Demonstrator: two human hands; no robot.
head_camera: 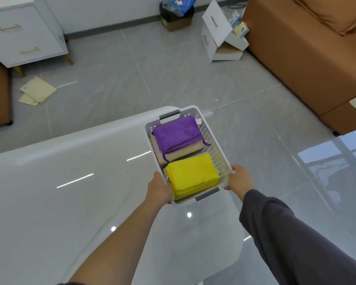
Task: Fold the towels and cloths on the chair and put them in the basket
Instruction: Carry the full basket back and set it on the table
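Observation:
A white perforated basket (pixel 213 147) with grey handles sits at the right edge of a glossy white surface (pixel 70 182). Inside it, a folded purple cloth (pixel 177 133) lies on a folded beige towel (pixel 185 151) at the far end. A folded yellow cloth (pixel 191 175) fills the near end. My left hand (pixel 158 188) grips the basket's near left corner. My right hand (pixel 239 177) grips its near right corner, fingers curled round the rim. No chair is visible.
Grey tiled floor lies beyond the white surface. A brown sofa (pixel 296 58) stands at the right, a white drawer unit (pixel 27 31) at the far left, a broken white cabinet (pixel 220 36) and a bin (pixel 177 13) at the back. Beige paper pieces (pixel 37 90) lie on the floor.

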